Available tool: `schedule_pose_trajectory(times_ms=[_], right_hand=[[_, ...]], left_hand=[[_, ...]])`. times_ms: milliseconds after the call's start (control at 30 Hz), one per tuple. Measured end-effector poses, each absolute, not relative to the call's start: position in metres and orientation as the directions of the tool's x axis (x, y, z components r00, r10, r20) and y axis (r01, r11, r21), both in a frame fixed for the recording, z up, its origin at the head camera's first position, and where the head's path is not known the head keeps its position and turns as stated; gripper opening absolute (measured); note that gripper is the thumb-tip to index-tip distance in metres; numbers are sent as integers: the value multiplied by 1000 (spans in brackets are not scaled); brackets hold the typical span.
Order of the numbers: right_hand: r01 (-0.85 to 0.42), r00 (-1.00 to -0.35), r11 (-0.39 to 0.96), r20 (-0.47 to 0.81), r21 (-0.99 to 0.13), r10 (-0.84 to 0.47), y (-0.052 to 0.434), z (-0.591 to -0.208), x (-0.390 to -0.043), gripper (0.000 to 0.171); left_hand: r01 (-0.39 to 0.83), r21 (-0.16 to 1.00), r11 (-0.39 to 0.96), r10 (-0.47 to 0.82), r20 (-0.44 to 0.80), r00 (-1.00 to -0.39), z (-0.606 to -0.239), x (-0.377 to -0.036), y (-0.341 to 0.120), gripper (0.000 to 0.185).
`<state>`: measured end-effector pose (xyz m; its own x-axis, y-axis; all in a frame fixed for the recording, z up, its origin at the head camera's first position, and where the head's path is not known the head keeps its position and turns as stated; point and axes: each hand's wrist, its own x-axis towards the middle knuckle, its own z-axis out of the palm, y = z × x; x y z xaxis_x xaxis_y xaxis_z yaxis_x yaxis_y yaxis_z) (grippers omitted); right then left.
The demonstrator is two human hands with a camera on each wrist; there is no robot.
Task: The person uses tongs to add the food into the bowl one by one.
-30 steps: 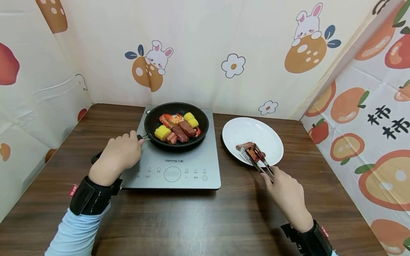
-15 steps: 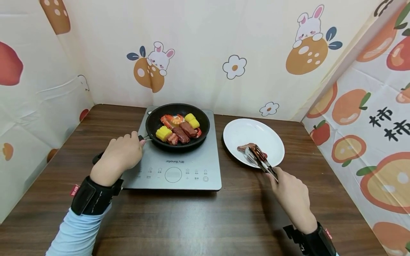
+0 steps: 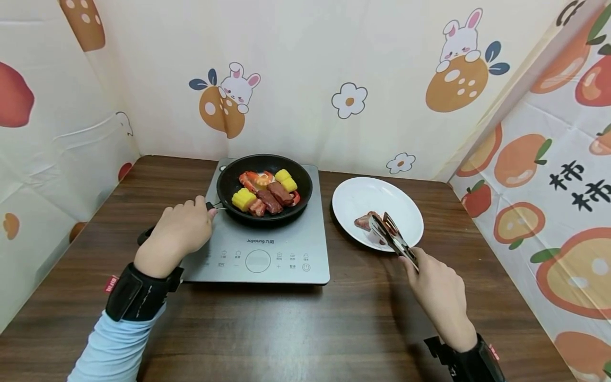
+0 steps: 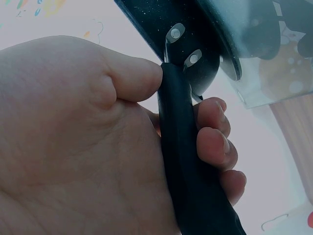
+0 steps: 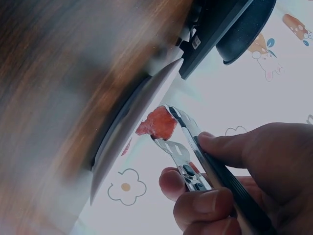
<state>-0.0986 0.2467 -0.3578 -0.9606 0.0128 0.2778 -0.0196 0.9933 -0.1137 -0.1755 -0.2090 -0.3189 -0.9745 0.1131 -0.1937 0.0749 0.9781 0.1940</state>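
We are working beside the induction cooktop (image 3: 260,249); on it, our left hand (image 3: 179,233) is gripping the frying pan (image 3: 264,187) handle; right of it, over the white plate (image 3: 377,212), our right hand (image 3: 436,294) is squeezing tongs (image 3: 391,236) around a meat piece (image 3: 365,219); loosening high could be bouncing it off the rim.

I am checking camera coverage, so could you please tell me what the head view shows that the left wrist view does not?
Only the head view shows the right hand holding tongs by a piece of meat on the white plate, the food in the pan, and the induction cooker. Only the left wrist view shows the fingers curled round the pan handle and its two rivets. Both show the left hand gripping the black pan.
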Motion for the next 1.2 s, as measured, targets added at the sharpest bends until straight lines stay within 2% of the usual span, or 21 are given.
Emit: schedule_pose_trajectory(times_ms=[300,633,1033,1200], right_hand=[[-16,-965,993,261,-114,14,246,-355,-99,32],[-46,-960,993,279,-109,-14,236,-339,-107,24],[-163,-935,982,333,-94,-123,199,-315,-129,20],[-226,-916,970,359,-91,-180,175,-311,-144,28]], left_hand=[[68,202,977,109,-202,-973,-318,-174,-209,43],[69,198,978,109,-202,-973,-319,-175,-209,43],[72,199,977,113,-205,-972,-317,-176,-206,43],[65,192,979,106,-213,-971,-317,-176,-207,44]])
